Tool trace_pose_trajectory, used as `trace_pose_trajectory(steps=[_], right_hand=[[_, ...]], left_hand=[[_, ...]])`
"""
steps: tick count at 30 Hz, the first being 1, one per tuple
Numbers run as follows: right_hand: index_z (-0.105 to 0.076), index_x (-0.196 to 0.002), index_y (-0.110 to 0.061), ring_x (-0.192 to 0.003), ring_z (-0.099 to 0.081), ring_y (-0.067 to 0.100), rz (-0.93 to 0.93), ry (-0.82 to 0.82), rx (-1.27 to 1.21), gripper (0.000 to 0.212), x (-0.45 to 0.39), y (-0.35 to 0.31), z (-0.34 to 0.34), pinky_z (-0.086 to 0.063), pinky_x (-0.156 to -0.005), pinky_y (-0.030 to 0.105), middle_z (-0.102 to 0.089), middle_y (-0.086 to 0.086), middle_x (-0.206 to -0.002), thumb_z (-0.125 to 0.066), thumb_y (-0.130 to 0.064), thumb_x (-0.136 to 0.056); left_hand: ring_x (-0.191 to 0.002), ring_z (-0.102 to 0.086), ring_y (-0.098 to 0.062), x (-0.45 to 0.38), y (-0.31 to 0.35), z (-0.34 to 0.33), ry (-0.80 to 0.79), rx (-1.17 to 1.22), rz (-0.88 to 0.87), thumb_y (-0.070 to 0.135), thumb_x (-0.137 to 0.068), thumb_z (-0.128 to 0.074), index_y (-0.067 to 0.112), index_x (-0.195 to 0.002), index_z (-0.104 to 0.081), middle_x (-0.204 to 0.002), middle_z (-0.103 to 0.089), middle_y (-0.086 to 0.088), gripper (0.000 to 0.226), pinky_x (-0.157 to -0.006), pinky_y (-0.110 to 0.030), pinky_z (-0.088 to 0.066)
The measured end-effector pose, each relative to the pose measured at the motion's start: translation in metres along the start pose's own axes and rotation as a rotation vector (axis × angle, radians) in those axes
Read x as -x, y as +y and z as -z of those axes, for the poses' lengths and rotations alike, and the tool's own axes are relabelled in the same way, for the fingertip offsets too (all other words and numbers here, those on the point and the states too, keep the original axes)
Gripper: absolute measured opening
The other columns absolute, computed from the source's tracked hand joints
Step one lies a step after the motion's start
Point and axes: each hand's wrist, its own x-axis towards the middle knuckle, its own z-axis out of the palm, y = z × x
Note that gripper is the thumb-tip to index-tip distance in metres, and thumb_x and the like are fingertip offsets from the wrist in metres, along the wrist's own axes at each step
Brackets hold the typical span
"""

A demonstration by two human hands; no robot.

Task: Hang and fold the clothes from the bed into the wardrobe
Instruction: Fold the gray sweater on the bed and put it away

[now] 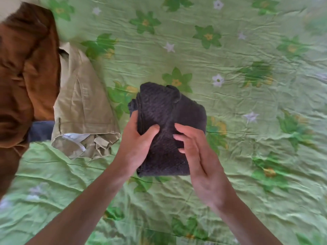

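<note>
Left hand point(137, 144) grips folded dark knit point(168, 124), thumb on top; right hand point(196, 152) flat, fingers loosely spread; best support underneath before lifting.

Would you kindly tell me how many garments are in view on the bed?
4: a dark knit garment folded in both hands, a beige garment left of it, a brown garment at far left, and a dark blue garment mostly hidden beneath those.
</note>
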Motion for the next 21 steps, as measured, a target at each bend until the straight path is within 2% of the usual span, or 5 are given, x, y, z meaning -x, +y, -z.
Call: trace_pose_trajectory(steps=[3, 8, 11, 15, 21], right_hand=[[-0.052, -0.149, -0.019, -0.15, -0.036, 0.015, 0.089, 0.199, 0.385, 0.041, -0.011, 0.028, -0.007, -0.038, -0.119, 0.045, -0.043, -0.003, -0.159, -0.046, -0.027, -0.109], [-0.018, -0.165, -0.033, -0.161, 0.003, 0.025, 0.042, 0.071, 0.727, 0.071, -0.039, 0.057, -0.032, -0.02, -0.127, 0.055, 0.001, -0.002, -0.175, -0.044, -0.059, -0.104], [-0.018, -0.166, -0.03, -0.161, 0.005, 0.029, 0.056, 0.057, 0.766, 0.077, -0.05, 0.068, -0.042, -0.021, -0.127, 0.055, 0.002, 0.001, -0.175, -0.051, -0.059, -0.102], [-0.025, -0.164, -0.027, -0.161, 0.002, 0.029, 0.06, 0.071, 0.755, 0.078, -0.057, 0.084, -0.042, -0.022, -0.127, 0.053, -0.004, 0.002, -0.175, -0.056, -0.057, -0.1], [-0.025, -0.164, -0.029, -0.161, 0.002, 0.026, 0.051, 0.045, 0.718, 0.078, -0.067, 0.1, -0.038, -0.02, -0.127, 0.052, -0.007, 0.001, -0.174, -0.053, -0.061, -0.099]], left_hand=[[-0.094, -0.072, -0.011, -0.018, -0.011, 0.026, -0.004, -0.008, 0.067, 0.019, -0.083, -0.068, 0.014, -0.118, -0.065, -0.106, -0.076, -0.003, 0.036, -0.077, -0.023, -0.054], [-0.097, -0.069, -0.02, -0.033, -0.031, 0.044, 0.115, -0.318, 0.193, 0.018, -0.099, -0.064, 0.012, -0.14, -0.046, -0.1, -0.066, -0.001, 0.046, -0.07, -0.019, -0.051], [-0.13, -0.05, -0.032, -0.023, -0.042, 0.034, 0.205, -0.757, -0.033, 0.039, -0.103, -0.055, 0.013, -0.157, -0.029, -0.143, -0.047, -0.014, 0.065, -0.105, -0.047, -0.046], [-0.159, -0.018, -0.031, -0.026, -0.068, 0.024, 0.097, -1.005, -0.441, 0.048, -0.107, -0.043, 0.019, -0.167, -0.021, -0.172, -0.021, -0.01, 0.07, -0.128, -0.05, -0.023], [-0.163, 0.003, -0.02, -0.047, -0.099, 0.023, 0.016, -0.964, -0.374, 0.057, -0.107, -0.034, 0.025, -0.169, -0.009, -0.177, -0.001, -0.001, 0.074, -0.128, -0.048, -0.026]])
